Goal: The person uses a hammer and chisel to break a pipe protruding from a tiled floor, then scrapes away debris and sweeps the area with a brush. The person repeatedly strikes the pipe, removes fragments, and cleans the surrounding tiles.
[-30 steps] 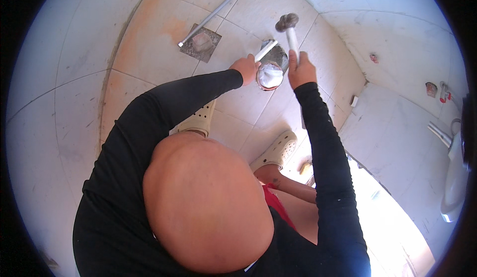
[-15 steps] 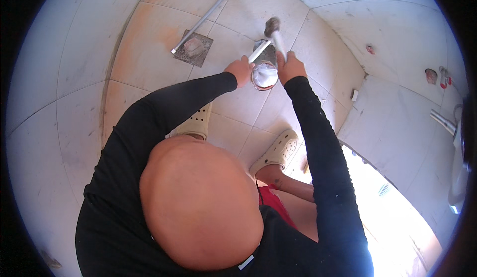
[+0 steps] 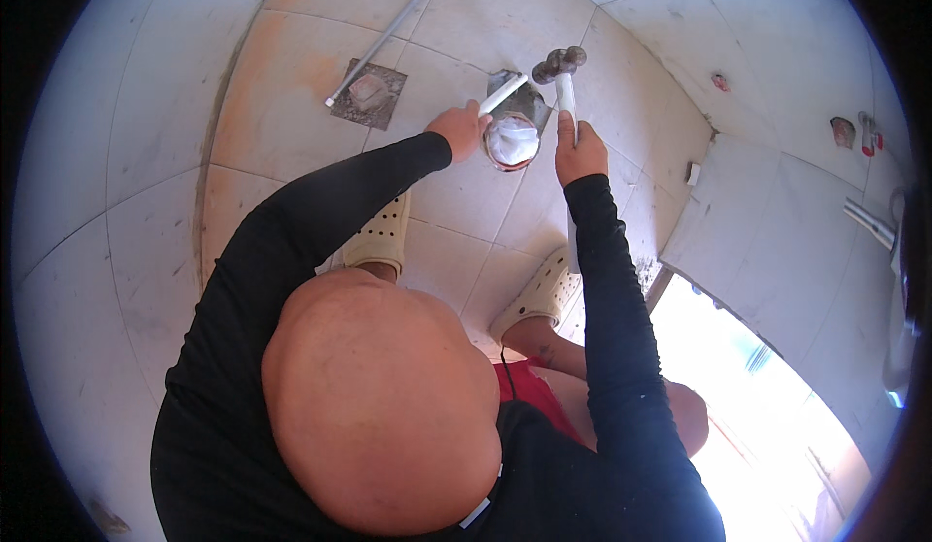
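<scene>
My right hand (image 3: 582, 156) is wrapped around the pale handle of a hammer (image 3: 560, 63). The hammer's dark, rounded metal head stands up and to the right of a white rod-like tool (image 3: 504, 97), apart from it. That rod is gripped in my left hand (image 3: 458, 134), tilted with its far end up and right; whether it is a chisel I cannot tell. Between my hands, a round pipe opening (image 3: 499, 162) in the floor is stuffed with a white plastic bag (image 3: 512, 141). A rough, dark cutout (image 3: 527, 108) in the tiles borders the opening.
A grey metal pole (image 3: 393, 25) with a red collar lies across another square cutout (image 3: 384, 110) at the left. Pale tiles (image 3: 456, 202) cover the floor. My cream clogs (image 3: 544, 294) stand on either side. Walls close in, with a red-handled valve (image 3: 867, 136) at the right.
The hammer has swung right, away from the rod, and my right hand has shifted right and nearer to me. My left hand has moved slightly left with the rod.
</scene>
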Available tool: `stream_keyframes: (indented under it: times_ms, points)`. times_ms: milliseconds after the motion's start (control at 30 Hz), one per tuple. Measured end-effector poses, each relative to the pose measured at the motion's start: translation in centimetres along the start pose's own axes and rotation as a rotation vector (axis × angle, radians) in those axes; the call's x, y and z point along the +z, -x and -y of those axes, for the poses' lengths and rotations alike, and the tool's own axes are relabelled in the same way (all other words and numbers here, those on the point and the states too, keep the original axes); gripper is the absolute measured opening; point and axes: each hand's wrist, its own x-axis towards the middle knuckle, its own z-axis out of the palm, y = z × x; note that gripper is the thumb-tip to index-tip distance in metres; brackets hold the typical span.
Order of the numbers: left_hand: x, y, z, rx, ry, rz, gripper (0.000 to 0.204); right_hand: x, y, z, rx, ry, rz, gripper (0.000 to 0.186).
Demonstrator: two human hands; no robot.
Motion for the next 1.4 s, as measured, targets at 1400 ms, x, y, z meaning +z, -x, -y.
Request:
stream_keyframes:
  times_ms: [1400]
  points:
    - [-0.9,-1.5,-1.0,0.185,-0.247,-0.062,0.03,1.0,-2.8,0.5,0.118,-0.05,0.07,0.052]
